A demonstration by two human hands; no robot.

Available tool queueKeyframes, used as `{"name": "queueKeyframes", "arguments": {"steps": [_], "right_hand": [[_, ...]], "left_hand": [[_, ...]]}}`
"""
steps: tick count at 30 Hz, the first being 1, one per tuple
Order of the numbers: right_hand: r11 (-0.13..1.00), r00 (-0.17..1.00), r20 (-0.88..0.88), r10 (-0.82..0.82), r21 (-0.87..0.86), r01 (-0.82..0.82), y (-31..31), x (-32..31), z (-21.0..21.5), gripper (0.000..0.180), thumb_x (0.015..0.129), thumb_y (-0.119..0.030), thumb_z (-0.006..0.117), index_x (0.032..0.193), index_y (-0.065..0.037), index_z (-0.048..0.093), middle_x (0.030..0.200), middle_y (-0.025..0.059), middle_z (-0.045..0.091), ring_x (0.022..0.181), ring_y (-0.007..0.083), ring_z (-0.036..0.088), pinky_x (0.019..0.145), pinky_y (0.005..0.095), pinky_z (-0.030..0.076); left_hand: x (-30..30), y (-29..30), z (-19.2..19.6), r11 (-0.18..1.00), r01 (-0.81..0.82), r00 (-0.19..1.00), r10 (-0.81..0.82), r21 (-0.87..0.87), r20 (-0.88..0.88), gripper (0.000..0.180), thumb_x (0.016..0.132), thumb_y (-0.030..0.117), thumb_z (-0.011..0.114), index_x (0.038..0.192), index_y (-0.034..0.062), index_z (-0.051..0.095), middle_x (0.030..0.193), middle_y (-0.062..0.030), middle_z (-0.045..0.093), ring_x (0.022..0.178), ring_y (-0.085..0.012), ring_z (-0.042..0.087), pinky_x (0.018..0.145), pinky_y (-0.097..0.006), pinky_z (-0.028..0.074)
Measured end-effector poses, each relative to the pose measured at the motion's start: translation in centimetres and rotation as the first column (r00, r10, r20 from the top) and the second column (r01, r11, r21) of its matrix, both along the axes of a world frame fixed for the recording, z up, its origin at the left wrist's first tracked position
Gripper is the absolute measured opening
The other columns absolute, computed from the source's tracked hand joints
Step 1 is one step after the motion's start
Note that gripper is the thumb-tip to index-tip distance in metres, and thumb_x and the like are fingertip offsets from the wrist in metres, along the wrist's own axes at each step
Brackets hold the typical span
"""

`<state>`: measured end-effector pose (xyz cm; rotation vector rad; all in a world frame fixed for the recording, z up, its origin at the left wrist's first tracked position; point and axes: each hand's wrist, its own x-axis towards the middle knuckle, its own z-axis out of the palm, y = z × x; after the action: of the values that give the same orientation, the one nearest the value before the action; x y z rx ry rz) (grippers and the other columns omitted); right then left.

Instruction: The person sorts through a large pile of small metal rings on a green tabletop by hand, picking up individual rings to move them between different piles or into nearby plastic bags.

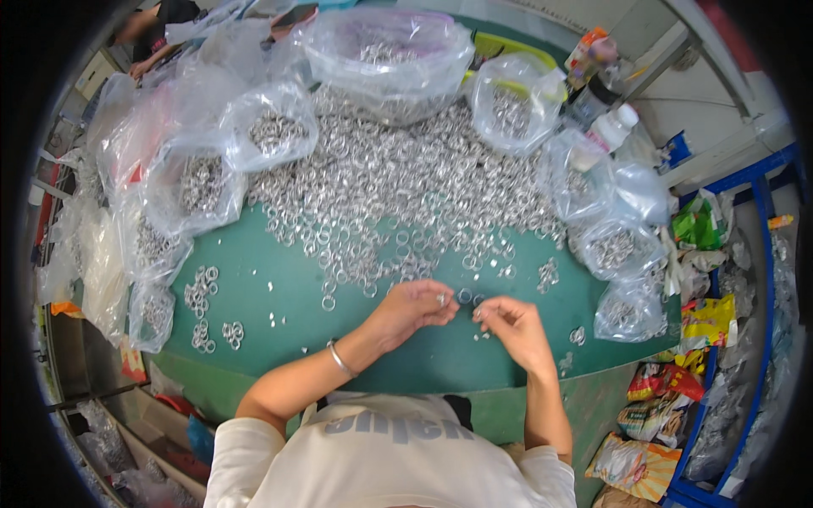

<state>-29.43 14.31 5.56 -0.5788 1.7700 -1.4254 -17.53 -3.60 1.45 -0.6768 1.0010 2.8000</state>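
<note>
My left hand (415, 311), with a bangle on its wrist, is above the near part of the green table. Its fingers are curled around a small silvery metal piece (441, 299). To its right, my right hand (515, 328) is closed in a pinch, thumb against forefinger. Something tiny and shiny shows at its fingertips, too small to name. Two metal rings (464, 295) lie on the table just beyond the gap between my hands. A wide heap of silvery metal rings (398, 169) covers the far part of the table, thinning out toward me.
Clear plastic bags of metal parts (271, 127) line the heap's left and right sides. A large bag-lined tub (385, 72) stands at the back. Small ring clusters (201, 292) lie on the left. Blue shelving (762, 212) and snack packets (635, 464) stand right. Another person (161, 30) is far left.
</note>
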Motion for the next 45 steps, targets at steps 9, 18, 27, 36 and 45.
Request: {"name": "queueKeyframes", "arguments": {"steps": [9, 18, 27, 36, 45], "right_hand": [[0.907, 0.929, -0.178, 0.325, 0.335, -0.254, -0.9, -3.8, 3.9, 0.007, 0.082, -0.005, 0.069, 0.088, 0.0, 0.069, 0.068, 0.0007, 0.064, 0.059, 0.0041, 0.049, 0.053, 0.023, 0.042], [0.796, 0.706, -0.403, 0.582, 0.458, -0.396, -5.7, -9.4, 11.1, 0.011, 0.08, -0.006, 0.07, 0.089, 0.0, 0.07, 0.077, 0.0074, 0.07, 0.069, 0.0097, 0.062, 0.064, 0.0265, 0.05], [0.728, 0.328, -0.667, -0.669, -0.677, 0.107, -19.3, -15.7, 18.7, 0.01, 0.086, -0.003, 0.065, 0.093, 0.003, 0.068, 0.077, 0.0052, 0.065, 0.066, 0.0075, 0.057, 0.057, 0.0209, 0.045], [0.964, 0.258, -0.935, -0.242, -0.262, -0.045, -26.5, -20.5, 16.4, 0.02, 0.084, -0.007, 0.062, 0.102, 0.0, 0.066, 0.1, 0.0156, 0.067, 0.082, 0.0283, 0.066, 0.073, 0.0344, 0.051], [0.967, 0.516, -0.847, -0.13, -0.222, -0.122, -16.8, -13.6, 14.4, 0.013, 0.087, -0.003, 0.058, 0.094, 0.004, 0.067, 0.085, 0.0112, 0.068, 0.076, 0.0159, 0.064, 0.068, 0.027, 0.049]], "left_hand": [[0.0, -1.4, 0.3, 0.969, 0.05, 0.998, -0.043, -0.241, 0.036, 0.016, 0.088, 0.006, 0.063, 0.102, -0.0017, 0.063, 0.081, -0.0088, 0.068, 0.062, -0.0101, 0.06, 0.057, -0.02, 0.046], [0.6, -3.2, -0.1, 0.955, -0.036, 0.999, 0.028, -0.295, -0.032, 0.019, 0.09, 0.011, 0.063, 0.104, -0.001, 0.066, 0.079, -0.0082, 0.068, 0.062, -0.0097, 0.061, 0.057, -0.021, 0.048], [1.1, -4.2, -0.1, 0.943, -0.08, 0.996, 0.067, -0.322, -0.052, 0.02, 0.091, 0.01, 0.061, 0.106, -0.0012, 0.066, 0.083, -0.0088, 0.069, 0.065, -0.0098, 0.062, 0.061, -0.022, 0.05], [0.9, -4.7, 0.9, 0.943, -0.083, 0.997, 0.079, -0.323, -0.023, 0.02, 0.092, 0.008, 0.059, 0.107, -0.002, 0.065, 0.082, -0.0086, 0.068, 0.066, -0.0096, 0.061, 0.06, -0.021, 0.049], [0.5, -4.5, 1.3, 0.935, -0.111, 0.993, 0.091, -0.337, -0.076, 0.019, 0.092, 0.009, 0.059, 0.107, -0.0013, 0.064, 0.078, -0.0067, 0.067, 0.063, -0.0092, 0.06, 0.058, -0.021, 0.048]]}}
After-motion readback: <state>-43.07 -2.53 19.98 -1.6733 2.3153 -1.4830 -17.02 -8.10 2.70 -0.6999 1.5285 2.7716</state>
